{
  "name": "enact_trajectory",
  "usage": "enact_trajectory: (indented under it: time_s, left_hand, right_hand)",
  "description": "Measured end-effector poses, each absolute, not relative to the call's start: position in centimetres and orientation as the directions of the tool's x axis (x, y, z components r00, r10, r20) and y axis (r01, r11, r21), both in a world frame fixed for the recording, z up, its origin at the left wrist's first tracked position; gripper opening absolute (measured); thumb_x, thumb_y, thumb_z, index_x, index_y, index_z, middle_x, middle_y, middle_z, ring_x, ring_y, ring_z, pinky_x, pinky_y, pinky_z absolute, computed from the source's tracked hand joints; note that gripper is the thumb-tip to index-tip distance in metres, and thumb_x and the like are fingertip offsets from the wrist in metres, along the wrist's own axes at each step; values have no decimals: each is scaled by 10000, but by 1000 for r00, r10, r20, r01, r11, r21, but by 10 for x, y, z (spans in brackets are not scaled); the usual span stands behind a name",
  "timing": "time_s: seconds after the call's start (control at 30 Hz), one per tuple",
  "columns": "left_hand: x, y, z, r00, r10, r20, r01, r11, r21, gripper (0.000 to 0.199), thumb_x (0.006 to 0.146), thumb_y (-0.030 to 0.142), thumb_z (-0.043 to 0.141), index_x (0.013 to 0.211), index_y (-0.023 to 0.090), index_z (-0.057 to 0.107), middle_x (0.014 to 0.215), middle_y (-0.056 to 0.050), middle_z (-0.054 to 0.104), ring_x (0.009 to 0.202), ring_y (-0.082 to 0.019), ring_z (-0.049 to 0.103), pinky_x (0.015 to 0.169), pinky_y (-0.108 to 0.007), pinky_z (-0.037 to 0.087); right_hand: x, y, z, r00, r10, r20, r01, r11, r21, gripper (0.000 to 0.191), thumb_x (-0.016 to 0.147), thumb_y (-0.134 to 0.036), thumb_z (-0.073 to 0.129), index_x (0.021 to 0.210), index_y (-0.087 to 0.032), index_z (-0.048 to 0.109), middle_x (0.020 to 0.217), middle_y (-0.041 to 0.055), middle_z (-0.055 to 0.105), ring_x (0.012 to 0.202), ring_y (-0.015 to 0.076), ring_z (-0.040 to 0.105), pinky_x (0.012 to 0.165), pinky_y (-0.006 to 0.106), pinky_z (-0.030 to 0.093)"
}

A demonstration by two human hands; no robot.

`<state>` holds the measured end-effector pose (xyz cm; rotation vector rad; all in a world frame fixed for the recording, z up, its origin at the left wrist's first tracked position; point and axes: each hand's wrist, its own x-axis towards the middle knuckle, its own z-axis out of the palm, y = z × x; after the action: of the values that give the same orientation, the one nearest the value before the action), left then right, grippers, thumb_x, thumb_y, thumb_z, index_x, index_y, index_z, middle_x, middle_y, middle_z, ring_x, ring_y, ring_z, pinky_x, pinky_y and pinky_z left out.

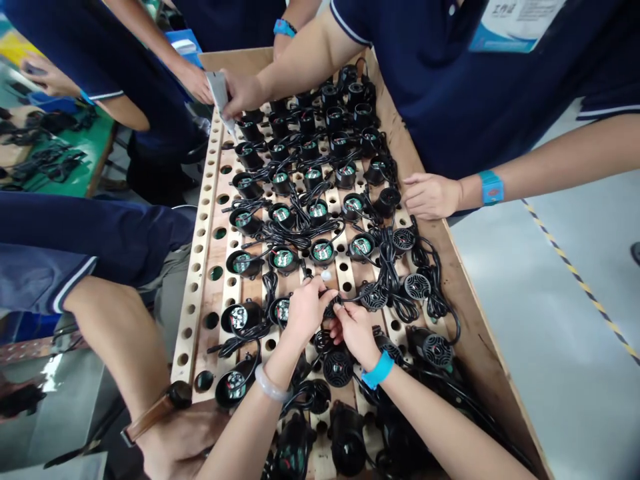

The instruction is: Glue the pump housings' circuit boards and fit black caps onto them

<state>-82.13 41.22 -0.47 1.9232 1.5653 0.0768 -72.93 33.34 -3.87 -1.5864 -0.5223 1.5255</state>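
Note:
My left hand [309, 308], above a pale bangle, and my right hand [354, 328], above a blue wristband, meet over the middle of a wooden rack [193, 290]. Their fingers pinch a small black round part [331, 307] from both sides; much of it is covered. Just beyond lies a small white disc [326, 275]. Farther up, black cups with green circuit boards [322, 251] stand in rows with bundled black cables [300, 233]. Black slotted caps [373, 295] sit to the right, and another [338, 367] is just below my hands.
Across the rack, a person's hand holds a white tube [218, 93]; their other hand [433, 196] rests on the wooden side wall [463, 267]. At the left, another person's arm [120, 340] reaches near the rack. A green table [83, 167] holds black cables.

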Motion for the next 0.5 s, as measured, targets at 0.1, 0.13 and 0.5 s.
enact_trajectory:
  time_s: [0.1, 0.13, 0.5]
  left_hand:
    - [-823, 412, -9, 289, 898, -331, 824, -57, 564, 156, 840, 280, 615, 735, 192, 541, 747, -7, 613, 679, -155, 584, 633, -247, 381]
    - [-823, 412, -11, 290, 899, -329, 811, -48, 582, 156, 836, 279, 619, 731, 193, 541, 746, -5, 616, 676, -151, 585, 633, -244, 386]
    - [-826, 410, -17, 280, 910, -305, 782, -32, 623, 154, 826, 270, 614, 717, 192, 539, 727, -6, 627, 691, -154, 602, 648, -247, 409]
  right_hand:
    - [-729, 332, -38, 160, 787, -595, -250, -551, -796, 319, 783, -521, 518, 763, -203, 510, 553, -30, 553, 409, 118, 536, 328, 213, 438]
    - [-729, 332, -39, 157, 788, -595, -248, -552, -796, 309, 789, -516, 517, 774, -207, 513, 565, -24, 564, 417, 123, 544, 330, 218, 441]
    - [-723, 334, -39, 104, 801, -589, -238, -555, -797, 269, 808, -469, 516, 825, -202, 533, 557, -25, 589, 458, 145, 588, 356, 229, 466]
